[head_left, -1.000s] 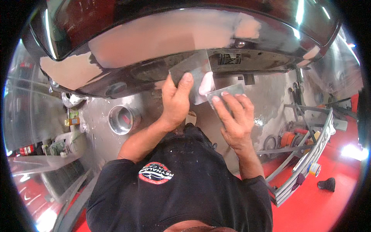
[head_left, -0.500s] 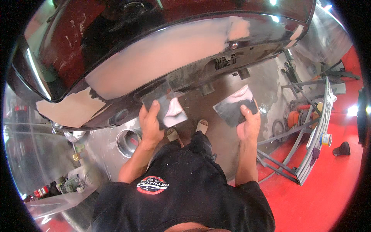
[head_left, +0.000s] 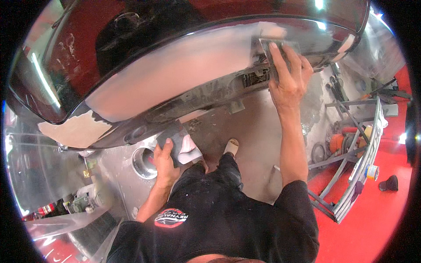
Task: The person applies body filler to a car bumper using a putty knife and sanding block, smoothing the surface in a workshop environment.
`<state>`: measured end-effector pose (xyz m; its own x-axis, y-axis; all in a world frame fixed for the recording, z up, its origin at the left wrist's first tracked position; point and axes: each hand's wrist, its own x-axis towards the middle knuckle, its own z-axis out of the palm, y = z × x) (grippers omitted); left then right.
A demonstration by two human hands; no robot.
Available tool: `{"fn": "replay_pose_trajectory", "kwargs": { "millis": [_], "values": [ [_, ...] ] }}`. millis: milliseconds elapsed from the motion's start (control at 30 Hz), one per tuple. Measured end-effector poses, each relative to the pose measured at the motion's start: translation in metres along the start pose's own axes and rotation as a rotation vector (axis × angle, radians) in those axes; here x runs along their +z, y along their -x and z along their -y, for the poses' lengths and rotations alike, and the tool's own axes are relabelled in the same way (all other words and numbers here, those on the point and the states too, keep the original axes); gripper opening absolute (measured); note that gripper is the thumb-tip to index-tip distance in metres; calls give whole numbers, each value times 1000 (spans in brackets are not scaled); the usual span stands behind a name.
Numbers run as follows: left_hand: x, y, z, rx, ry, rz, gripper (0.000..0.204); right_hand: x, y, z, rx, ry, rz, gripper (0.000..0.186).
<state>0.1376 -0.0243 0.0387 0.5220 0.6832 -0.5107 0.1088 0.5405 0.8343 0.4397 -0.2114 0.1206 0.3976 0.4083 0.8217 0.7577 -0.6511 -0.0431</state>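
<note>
Seen from above through a fisheye lens, a person in a black shirt stood before a dark, glossy car body panel [head_left: 131, 52] that curved across the top of the view, with a broad pale band of filler or primer [head_left: 184, 65] running along its lower edge and a smaller pale patch [head_left: 70, 129] at its left end. The right hand [head_left: 287, 76] reached up with the arm straight, fingers spread flat and pressing a grey sanding sheet [head_left: 280, 44] against the right end of the pale band, so it held that sheet against the panel. The left hand [head_left: 164, 162] hung lower, near the person's waist, closed around a second dark sanding sheet [head_left: 173, 142] together with a pale cloth or paper [head_left: 188, 147], clear of the panel's underside. One shoe [head_left: 231, 147] showed on the dusty grey floor [head_left: 254, 131] below. A round metal container [head_left: 142, 162] sat just beside the left hand, a metal rack [head_left: 351, 175] stood at the right on a red floor [head_left: 372, 228], and bottles and clutter [head_left: 79, 201] lay at the lower left. The work appeared to be sanding the filled band, with the right end in hand; the next stroke would likely need even, flat pressure that follows the panel's curve without cutting into the glossy paint above.
</note>
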Motion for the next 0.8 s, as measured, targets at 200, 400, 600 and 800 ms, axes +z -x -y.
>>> {"fn": "replay_pose_trajectory", "kwargs": {
  "millis": [200, 400, 600, 800],
  "values": [
    [23, 10, 3, -57, 87, -18, 33, 20, -16, -10, -76, 58, -14, 79],
    [28, 7, 2, -57, -8, -10, 31, 27, -19, -6, -47, 28, -16, 78],
    [31, 2, 6, -60, -18, 1, 29, 50, 14, -5, -32, -16, -49, 73],
    [31, 1, 4, -67, -3, 0, 29, 57, 53, -3, -69, 0, -16, 74]
  ]
}}
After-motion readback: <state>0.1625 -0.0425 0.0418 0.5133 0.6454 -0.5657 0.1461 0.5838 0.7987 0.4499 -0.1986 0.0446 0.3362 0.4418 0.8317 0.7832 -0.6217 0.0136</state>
